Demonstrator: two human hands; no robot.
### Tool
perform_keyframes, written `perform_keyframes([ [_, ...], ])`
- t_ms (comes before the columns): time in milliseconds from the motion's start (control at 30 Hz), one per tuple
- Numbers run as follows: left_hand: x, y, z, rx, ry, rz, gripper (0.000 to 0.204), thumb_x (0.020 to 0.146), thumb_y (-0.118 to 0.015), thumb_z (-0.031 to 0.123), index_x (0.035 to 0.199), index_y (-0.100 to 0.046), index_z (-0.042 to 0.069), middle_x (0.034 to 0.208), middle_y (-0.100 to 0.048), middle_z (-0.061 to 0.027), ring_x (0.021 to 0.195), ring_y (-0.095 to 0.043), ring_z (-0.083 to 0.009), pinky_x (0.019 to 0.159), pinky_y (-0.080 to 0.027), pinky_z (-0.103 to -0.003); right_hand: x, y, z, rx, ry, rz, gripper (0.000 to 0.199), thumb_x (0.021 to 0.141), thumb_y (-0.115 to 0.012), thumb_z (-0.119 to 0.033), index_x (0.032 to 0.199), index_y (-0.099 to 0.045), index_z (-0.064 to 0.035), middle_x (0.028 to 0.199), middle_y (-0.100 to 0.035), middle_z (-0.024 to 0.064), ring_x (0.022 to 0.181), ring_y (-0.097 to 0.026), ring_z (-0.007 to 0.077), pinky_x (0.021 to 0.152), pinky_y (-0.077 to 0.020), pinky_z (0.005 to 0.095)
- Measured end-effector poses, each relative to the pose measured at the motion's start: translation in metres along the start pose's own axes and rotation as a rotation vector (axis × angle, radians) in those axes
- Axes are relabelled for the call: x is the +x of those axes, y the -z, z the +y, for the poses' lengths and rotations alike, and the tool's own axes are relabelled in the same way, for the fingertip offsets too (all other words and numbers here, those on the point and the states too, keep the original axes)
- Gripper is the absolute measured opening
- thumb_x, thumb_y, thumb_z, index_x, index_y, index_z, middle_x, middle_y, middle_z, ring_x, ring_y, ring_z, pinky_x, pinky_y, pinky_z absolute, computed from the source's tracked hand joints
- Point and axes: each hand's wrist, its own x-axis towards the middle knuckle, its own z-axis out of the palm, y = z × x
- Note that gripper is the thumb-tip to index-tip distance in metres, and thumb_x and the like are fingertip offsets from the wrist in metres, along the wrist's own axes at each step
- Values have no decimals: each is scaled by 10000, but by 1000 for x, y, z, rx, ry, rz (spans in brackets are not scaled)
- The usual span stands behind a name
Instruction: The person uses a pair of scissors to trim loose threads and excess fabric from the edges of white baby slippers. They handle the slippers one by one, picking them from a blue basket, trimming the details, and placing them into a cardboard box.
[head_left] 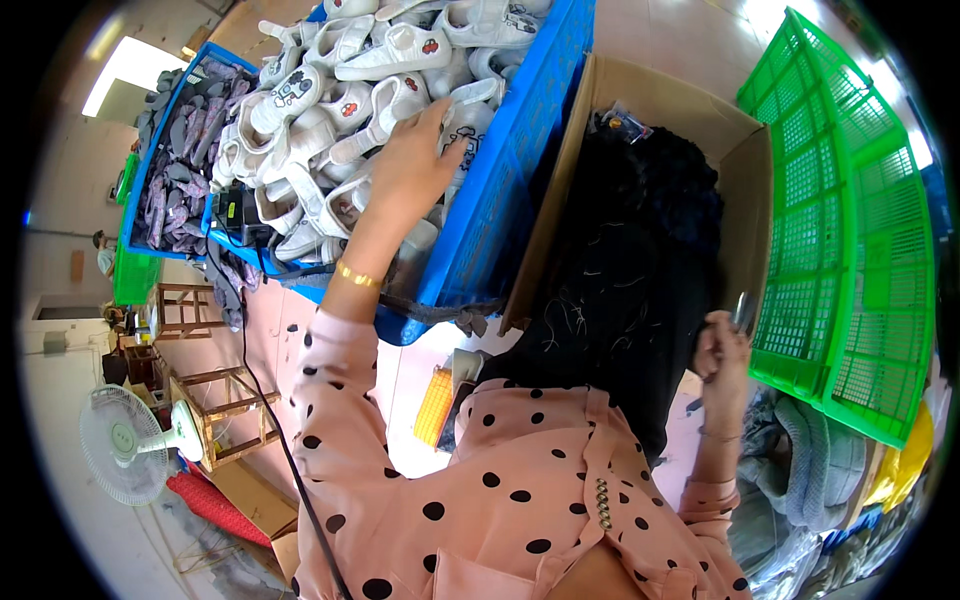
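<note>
A blue plastic crate [520, 190] at the upper left is heaped with white children's shoes [393, 53], which have straps and small red or dark vehicle pictures. My left hand [415, 160] reaches over the heap, its thumb apart from its fingers; the fingertips touch a shoe near the crate's right side, and I see nothing gripped. On the right, beside the cardboard box, my right hand [724, 348] is closed round a small shiny tool [741, 308]. Only its bright tip shows, so its kind is unclear.
A cardboard box [685, 90] with dark items stands right of the crate, next to green baskets [850, 230]. Another blue crate [133, 215] holds purple-grey pieces. A dark cable [262, 385] runs down the left, near wooden stools [225, 405] and a white fan [125, 440].
</note>
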Motion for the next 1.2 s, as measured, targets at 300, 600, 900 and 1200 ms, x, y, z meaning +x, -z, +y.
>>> perform_keyframes([
  [300,26,-11,-18,-165,219,175,250,875,-631,135,1103,-690,52,826,-680,-215,735,-671,-379,677,-528,-449,-16,-43,11,-406,35,-185,191,1017,-543,-212,1035,-626,-41,667,-543,-10,549,-435,21,504,-314,175],
  [600,-58,55,121,-377,-480,296,381,746,-698,85,1112,-678,-20,1045,-709,-186,931,-698,-322,801,-548,-372,-24,-73,-35,-303,289,-301,494,1002,-501,-293,1377,-469,26,965,-654,89,900,-614,130,866,-456,267],
  [900,-180,-50,188,-1132,-40,-97,249,886,-607,-49,1132,-614,-10,1160,-658,-219,1061,-657,-345,935,-523,-376,-44,-8,9,-181,-36,-296,526,886,-728,-179,1315,-517,42,1146,-618,51,1003,-564,86,912,-468,243],
  [1200,-189,-39,163,-784,-444,-867,536,792,-696,-22,1293,-617,152,1468,-469,-154,1404,-369,-360,1109,-366,-421,-55,10,56,-466,-12,-157,428,820,-730,-145,1221,-631,-35,856,-624,-6,699,-476,52,655,-438,198],
])
